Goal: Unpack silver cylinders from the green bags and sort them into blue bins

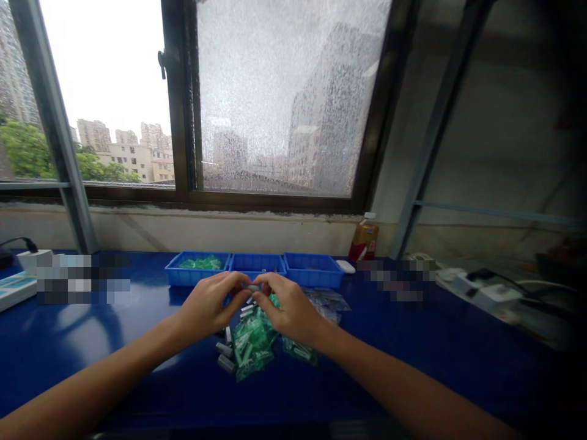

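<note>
The person's left hand (208,305) pinches one end of a small pale piece (252,287) between thumb and fingers. The piece's long axis runs roughly crosswise, left to right, near the green packets (257,339). The right hand's (291,308) thumb and fingers grip its opposite end.

Bare left hand (208,305) and right hand (293,308), slim fingers (270,282); left forearm (105,370) lower left of frame, right forearm (389,376) lower right, both bare, tapering to narrow wrists (170,333)
</note>
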{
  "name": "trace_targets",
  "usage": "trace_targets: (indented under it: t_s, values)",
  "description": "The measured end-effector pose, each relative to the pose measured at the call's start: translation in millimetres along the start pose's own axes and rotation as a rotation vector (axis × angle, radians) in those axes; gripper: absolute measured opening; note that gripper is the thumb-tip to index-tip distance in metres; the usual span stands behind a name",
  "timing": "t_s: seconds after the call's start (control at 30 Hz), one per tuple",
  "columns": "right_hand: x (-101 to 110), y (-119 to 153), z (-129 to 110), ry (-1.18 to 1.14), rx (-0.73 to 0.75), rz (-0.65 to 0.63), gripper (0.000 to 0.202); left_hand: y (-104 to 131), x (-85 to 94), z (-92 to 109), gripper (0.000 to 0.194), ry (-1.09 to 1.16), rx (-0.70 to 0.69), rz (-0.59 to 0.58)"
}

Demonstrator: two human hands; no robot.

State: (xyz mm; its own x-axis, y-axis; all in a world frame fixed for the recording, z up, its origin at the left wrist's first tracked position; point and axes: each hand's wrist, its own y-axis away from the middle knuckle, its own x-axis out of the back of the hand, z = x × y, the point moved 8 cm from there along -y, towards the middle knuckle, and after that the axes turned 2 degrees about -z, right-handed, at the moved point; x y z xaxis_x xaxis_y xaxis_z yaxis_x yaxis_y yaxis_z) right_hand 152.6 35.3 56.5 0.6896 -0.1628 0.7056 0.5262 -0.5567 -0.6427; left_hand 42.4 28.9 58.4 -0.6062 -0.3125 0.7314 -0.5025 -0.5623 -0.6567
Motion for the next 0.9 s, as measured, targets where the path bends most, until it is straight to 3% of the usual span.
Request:
trace_targets:
  t_s: [0.1,0.3,0.5,0.67,0.9]
  values:
    - [-1.0,1.2,1.9,-0.010,-0.011,0.004,0.028,-0.7,-1.4,-0.5,0.019,0.008,-0.005,-0.030]
    - [-0.4,1.1,-3.9,0.006,0.045,-0.002,0.008,-0.2,-3.6,-1.7,0.021,-0.005,0.008,-0.074]
    - [3.2,-1.5,-1.6,0.027,0.001,0.027,0.014,1.3,-3.1,-0.8,0.023,0.019,0.033,-0.064]
    - [1.0,-2.1,0.4,0.022,-0.001,0.011,0.019,0.6,-5.0,-1.8,0.014,-0.041,0.027,-0.054]
    - [-2.0,0.0,3.5,0.038,-0.024,-0.004,0.021,-1.1,-7.0,-5.5,0.021,-0.061,0.017,-0.071]
